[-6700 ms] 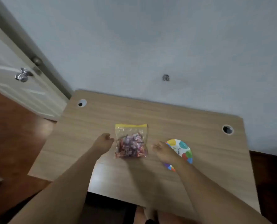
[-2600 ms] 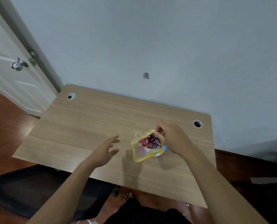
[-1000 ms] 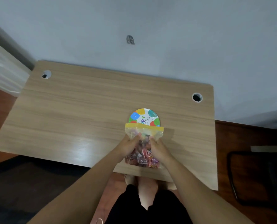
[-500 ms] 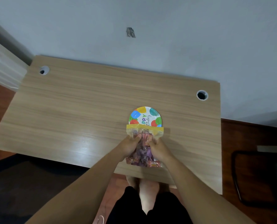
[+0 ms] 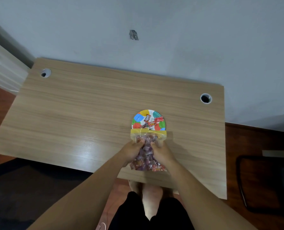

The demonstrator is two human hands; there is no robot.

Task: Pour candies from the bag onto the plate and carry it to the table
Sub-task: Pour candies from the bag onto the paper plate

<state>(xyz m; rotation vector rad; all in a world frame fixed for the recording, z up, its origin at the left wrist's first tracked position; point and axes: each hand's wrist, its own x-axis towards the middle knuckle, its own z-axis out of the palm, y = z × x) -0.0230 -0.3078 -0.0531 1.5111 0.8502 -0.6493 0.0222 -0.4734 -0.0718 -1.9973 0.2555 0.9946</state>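
Note:
A clear candy bag (image 5: 147, 156) with a yellow zip edge is held tipped over the wooden desk (image 5: 88, 113), its mouth at the near rim of a small colourful paper plate (image 5: 138, 119). My left hand (image 5: 132, 151) grips the bag's left side and my right hand (image 5: 161, 152) grips its right side. A few wrapped candies (image 5: 150, 122) lie on the plate. Most candies are still inside the bag, between my hands.
The desk stands against a grey wall, with cable holes at the far left (image 5: 45, 73) and far right (image 5: 206, 98). A white door (image 5: 0, 67) is at the left. A dark chair (image 5: 267, 181) stands on the floor to the right. My feet show below the desk's near edge.
Earlier the bag lay flat on the desk and then was lifted and opened. In the last half second a few candies have slid out of the bag onto the plate.

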